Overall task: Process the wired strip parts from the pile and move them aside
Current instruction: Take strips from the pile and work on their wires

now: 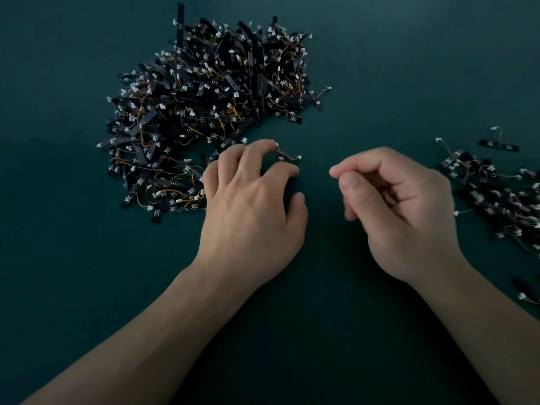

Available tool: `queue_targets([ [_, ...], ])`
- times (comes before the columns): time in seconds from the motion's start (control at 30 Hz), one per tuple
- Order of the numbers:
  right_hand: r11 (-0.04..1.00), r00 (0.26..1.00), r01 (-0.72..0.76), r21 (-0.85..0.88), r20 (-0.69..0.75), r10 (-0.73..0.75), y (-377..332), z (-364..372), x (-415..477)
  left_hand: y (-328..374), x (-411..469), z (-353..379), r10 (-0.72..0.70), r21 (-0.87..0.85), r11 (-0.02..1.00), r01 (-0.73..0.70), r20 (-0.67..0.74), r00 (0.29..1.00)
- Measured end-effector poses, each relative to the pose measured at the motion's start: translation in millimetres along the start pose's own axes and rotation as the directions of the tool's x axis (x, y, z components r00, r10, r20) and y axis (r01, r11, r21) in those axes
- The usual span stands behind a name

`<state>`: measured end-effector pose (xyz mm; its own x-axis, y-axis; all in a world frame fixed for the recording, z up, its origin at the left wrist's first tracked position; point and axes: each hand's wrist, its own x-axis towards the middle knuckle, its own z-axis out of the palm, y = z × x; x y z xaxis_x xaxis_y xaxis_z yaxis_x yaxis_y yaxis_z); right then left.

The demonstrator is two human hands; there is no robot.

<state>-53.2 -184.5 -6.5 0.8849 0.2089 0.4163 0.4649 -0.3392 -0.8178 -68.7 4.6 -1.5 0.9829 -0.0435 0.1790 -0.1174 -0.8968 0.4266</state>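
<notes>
A big pile of black strip parts with thin orange wires and white connectors lies at the upper left of the dark green table. My left hand sits at the pile's near right edge, its curled fingers pinching one strip part whose wire and white plug stick out to the right. My right hand hovers a short way to the right, fingers curled with thumb and forefinger tips close together, holding nothing that I can see. A smaller heap of the same parts lies at the far right.
The dark green table surface shows bare between and in front of my hands. One single strip lies apart above the right heap. Another stray part lies at the right edge near my forearm.
</notes>
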Motion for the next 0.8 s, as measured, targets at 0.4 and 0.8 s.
queue_targets([
  [0.4,0.999,1.000,-0.029,-0.016,0.005,0.029,-2.0,-0.1,0.6,-2.2,0.7,1.0,0.030,-0.052,0.998,-0.034,-0.067,0.997],
  [0.8,0.945,0.963,-0.268,0.187,0.053,0.263,6.6,-3.1,5.0,5.1,-5.3,-6.2,0.256,-0.317,0.881,-0.351,-0.302,0.918],
])
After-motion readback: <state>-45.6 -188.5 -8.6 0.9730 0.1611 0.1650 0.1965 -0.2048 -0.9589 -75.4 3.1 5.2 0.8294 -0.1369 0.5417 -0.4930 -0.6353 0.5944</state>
